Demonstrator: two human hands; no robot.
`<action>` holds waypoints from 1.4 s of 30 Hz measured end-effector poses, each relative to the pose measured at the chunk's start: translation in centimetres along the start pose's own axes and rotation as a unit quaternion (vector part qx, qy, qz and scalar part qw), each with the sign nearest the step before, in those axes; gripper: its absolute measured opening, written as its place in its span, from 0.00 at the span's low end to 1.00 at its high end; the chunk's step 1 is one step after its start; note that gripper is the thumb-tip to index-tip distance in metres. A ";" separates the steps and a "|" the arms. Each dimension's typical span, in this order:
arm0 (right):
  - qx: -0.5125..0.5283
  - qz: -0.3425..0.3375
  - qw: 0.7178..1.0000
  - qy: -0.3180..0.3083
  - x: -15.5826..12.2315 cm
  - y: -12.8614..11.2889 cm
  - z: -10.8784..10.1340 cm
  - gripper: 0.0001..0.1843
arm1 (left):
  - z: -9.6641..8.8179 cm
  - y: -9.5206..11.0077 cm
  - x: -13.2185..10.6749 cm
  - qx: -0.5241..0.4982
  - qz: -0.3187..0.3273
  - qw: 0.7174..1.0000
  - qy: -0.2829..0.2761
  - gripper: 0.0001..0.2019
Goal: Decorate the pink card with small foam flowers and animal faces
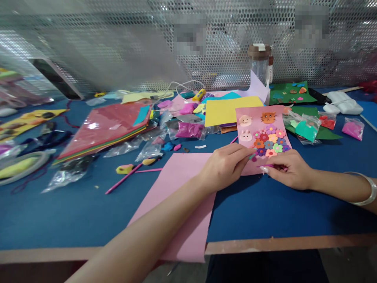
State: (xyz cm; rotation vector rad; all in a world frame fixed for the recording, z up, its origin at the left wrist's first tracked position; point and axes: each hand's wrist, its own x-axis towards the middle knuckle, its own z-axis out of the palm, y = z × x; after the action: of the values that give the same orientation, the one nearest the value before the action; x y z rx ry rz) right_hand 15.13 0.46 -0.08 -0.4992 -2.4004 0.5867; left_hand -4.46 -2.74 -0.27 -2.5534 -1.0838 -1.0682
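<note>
My left hand (225, 167) reaches over the lower left of a small pink card (244, 147), its fingers closed together. A small teal-green bit shows at those fingertips; what they hold is not clear. At the card's lower right edge, my right hand (294, 171) pinches a thin magenta stick (266, 166), mostly covered by the fingers. Colourful clay flowers (268, 144) cluster on the card, under two pale animal faces and an orange cat face (268, 117). A larger pink sheet (184, 196) lies beneath my left forearm and overhangs the table's front edge.
Yellow sheet (232, 110) lies behind the card. Bags of clay (190, 129) and a stack of coloured sheets (108, 125) spread leftward. A pink modelling tool (123, 179) rests at left. Behind are a bottle (259, 65), a phone (57, 78) and a perforated screen (132, 51).
</note>
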 end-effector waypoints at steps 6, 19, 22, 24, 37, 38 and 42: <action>-0.003 -0.003 1.000 -0.003 0.0 0.0 0.0 0.15 | -0.1 0.1 0.0 -0.013 -0.006 1.000 -0.022 0.08; -0.006 -0.003 1.000 -0.009 0.0 0.0 0.0 0.17 | 0.2 -0.2 -0.1 -0.032 0.007 0.999 -0.001 0.05; -0.008 -0.002 1.000 -0.005 0.1 0.0 0.0 0.17 | 0.2 -0.1 -0.1 -0.025 0.011 1.000 0.007 0.05; -0.005 0.000 1.000 -0.003 0.0 0.0 0.0 0.16 | 0.2 0.0 -0.1 -0.021 0.015 1.000 0.013 0.05; -0.005 -0.001 1.000 -0.008 0.0 0.0 0.1 0.14 | 0.2 0.1 0.0 -0.031 0.033 0.999 -0.003 0.06; -0.005 -0.001 1.000 -0.008 0.0 -0.1 0.1 0.14 | 0.1 0.1 0.0 -0.031 0.032 0.999 -0.005 0.06; -0.007 -0.003 1.000 -0.004 0.1 -0.1 0.0 0.15 | 0.1 0.1 -0.1 -0.034 0.029 0.999 -0.011 0.05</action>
State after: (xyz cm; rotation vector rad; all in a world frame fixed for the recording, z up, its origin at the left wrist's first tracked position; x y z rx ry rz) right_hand 15.02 0.45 -0.03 -0.4971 -2.4146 0.5712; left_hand -4.35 -2.82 -0.35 -2.6383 -0.9891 -1.0832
